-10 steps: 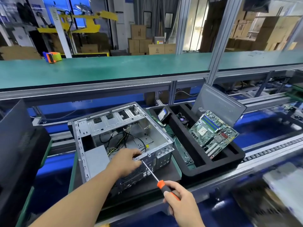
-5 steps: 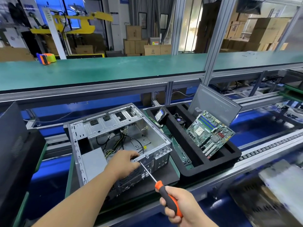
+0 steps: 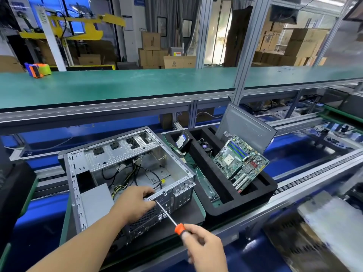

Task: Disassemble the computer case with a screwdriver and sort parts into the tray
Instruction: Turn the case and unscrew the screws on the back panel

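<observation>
Our right hand (image 3: 204, 250) has slid back on the screwdriver (image 3: 170, 217), gripping its handle; the tip stays on the case (image 3: 129, 173) rear, near-left of the tray (image 3: 253, 201). Left hand (image 3: 133, 201) grips the rim: still unscrewing.

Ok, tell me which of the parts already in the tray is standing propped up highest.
The green motherboard, leaning tilted in the black foam tray at its right. The hard drive and small fan sit lower in their slots.
</observation>
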